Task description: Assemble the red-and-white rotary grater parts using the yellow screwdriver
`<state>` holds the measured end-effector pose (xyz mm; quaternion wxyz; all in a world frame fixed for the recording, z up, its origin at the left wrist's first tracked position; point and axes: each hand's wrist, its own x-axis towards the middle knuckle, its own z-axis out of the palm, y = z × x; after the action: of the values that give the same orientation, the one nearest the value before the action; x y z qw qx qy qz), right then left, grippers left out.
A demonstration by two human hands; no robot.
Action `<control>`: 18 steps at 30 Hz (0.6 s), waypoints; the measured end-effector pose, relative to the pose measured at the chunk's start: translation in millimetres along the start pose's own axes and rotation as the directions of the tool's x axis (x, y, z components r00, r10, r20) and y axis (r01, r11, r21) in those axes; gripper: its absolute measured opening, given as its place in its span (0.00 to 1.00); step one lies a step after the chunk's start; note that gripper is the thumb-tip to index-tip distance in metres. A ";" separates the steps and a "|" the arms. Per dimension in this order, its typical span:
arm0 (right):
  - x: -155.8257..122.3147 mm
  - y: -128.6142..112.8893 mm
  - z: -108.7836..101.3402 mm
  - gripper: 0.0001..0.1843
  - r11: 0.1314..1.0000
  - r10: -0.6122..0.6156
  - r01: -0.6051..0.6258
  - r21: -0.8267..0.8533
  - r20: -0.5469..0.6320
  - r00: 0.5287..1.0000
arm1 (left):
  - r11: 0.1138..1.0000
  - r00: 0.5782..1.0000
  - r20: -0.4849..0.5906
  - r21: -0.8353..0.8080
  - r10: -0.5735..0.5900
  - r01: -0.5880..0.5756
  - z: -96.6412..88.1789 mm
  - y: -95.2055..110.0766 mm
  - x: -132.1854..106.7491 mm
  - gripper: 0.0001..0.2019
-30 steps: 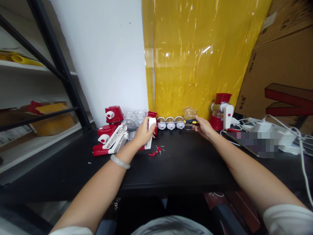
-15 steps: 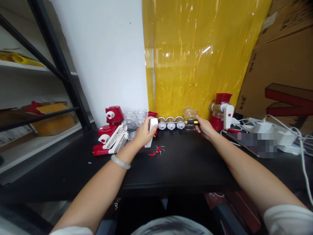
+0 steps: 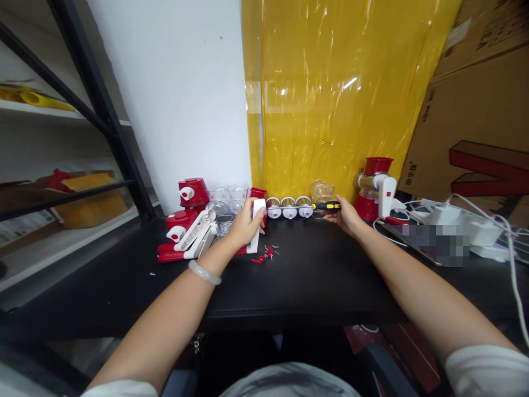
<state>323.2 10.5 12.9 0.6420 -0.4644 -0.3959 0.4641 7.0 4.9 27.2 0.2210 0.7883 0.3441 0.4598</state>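
Note:
My left hand (image 3: pixel 243 225) is closed round an upright red and white plastic housing (image 3: pixel 257 220) standing on the black table (image 3: pixel 306 275). My right hand (image 3: pixel 346 215) grips the yellow and black handle of a screwdriver (image 3: pixel 328 205), held level with its shaft pointing left toward the housing. Several small red pieces and screws (image 3: pixel 264 255) lie on the table just in front of the housing. A pale bangle sits on my left wrist.
Red and white appliance parts (image 3: pixel 185 231) and clear cups (image 3: pixel 227 197) lie at the left. A row of small round parts (image 3: pixel 289 207) lines the yellow plastic sheet. An assembled red and white appliance (image 3: pixel 374 187) stands at the right, beside white cables (image 3: pixel 475 226) and cardboard boxes.
My right hand with the screwdriver has drawn slightly to the right. My left hand stays on the housing, almost still.

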 end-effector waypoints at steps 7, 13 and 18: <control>-4.9 -0.9 1.7 0.03 0.995 -0.099 0.097 0.033 0.049 0.994 | 0.986 0.992 -0.002 -0.117 -0.123 0.122 2.8 -6.7 3.6 0.18; -1.2 0.1 -2.6 0.05 0.994 -0.102 0.098 0.050 0.087 0.991 | 0.997 0.998 -0.019 -0.040 -0.061 0.060 1.1 -2.2 2.4 0.16; 0.3 1.5 -3.6 0.07 0.993 -0.117 0.113 0.043 0.095 0.989 | 0.999 0.999 -0.029 -0.017 -0.041 0.040 0.1 -1.3 2.8 0.16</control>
<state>326.3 10.2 10.6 0.6562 -0.4053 -0.4441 0.4559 7.6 7.8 27.9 0.2319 0.7726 0.3592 0.4694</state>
